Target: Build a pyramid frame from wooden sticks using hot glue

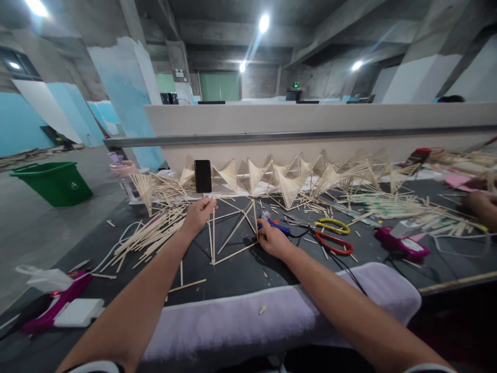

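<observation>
A frame of thin wooden sticks [233, 253] stands on the dark table in front of me, made of several sticks joined at the corners. My left hand [198, 215] pinches its upper left corner, where an upright stick ends. At the right corner, my right hand [274, 239] has its fingertips closed on the frame. Just behind that hand lies a blue glue gun [280, 228], partly hidden by my fingers. Scissors with red and yellow handles [334, 243] rest to the right. A pile of loose sticks [149, 239] spreads beside my left forearm.
Finished-looking twisted stick models [289, 186] line the back, near an upright black phone [202, 176]. Purple power strips [404, 244] with cords lie at both sides. A lilac cushioned cloth [233, 318] covers the near edge. Another person's hand [481, 207] is at far right.
</observation>
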{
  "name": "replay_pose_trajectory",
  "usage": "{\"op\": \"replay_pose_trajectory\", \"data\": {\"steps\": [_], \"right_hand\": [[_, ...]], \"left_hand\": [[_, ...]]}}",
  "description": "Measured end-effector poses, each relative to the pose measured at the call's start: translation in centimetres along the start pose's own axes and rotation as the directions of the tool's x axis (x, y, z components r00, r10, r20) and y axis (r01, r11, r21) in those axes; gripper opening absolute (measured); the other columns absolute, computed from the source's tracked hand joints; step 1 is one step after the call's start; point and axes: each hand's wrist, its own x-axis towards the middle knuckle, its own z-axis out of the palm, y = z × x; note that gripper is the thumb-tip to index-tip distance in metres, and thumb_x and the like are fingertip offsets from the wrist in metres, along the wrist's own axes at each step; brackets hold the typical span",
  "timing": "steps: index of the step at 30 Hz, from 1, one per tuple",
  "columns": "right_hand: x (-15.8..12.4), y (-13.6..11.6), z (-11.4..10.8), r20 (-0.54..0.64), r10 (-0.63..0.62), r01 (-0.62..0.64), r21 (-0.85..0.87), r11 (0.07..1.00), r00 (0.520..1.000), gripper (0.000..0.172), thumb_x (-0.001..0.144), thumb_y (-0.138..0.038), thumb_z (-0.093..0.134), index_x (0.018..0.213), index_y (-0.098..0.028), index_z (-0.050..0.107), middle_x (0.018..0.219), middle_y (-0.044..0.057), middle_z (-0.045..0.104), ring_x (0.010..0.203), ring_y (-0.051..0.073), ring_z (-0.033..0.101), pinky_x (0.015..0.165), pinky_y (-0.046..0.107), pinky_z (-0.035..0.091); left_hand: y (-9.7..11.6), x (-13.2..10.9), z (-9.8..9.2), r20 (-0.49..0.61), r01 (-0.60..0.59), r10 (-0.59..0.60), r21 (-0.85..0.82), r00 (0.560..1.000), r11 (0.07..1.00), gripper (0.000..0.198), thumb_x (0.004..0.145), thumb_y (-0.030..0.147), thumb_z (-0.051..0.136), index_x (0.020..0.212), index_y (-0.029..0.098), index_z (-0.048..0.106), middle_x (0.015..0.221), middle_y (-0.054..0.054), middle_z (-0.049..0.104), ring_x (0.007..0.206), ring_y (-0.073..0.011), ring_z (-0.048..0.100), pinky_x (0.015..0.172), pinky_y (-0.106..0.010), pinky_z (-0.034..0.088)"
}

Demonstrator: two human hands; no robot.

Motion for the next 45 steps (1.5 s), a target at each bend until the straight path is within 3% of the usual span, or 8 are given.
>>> {"op": "replay_pose_trajectory", "data": {"steps": [45], "right_hand": [[0.00, -0.07, 0.07, 0.002, -0.015, 0.015, -0.046, 0.999, 1.000, 0.048, 0.073, -0.007, 0.039, 0.120, -0.014, 0.033, 0.083, 0.004, 0.070, 0.080, 0.018, 0.064, 0.068, 0.025, 0.044]], "left_hand": [[0.54, -0.01, 0.11, -0.035, -0.007, 0.007, 0.010, 0.999, 1.000, 0.037, 0.078, 0.051, 0.051, 0.075, 0.017, 0.067, 0.071, -0.005, 0.069, 0.068, -0.0183, 0.065, 0.063, -0.026, 0.051]]}}
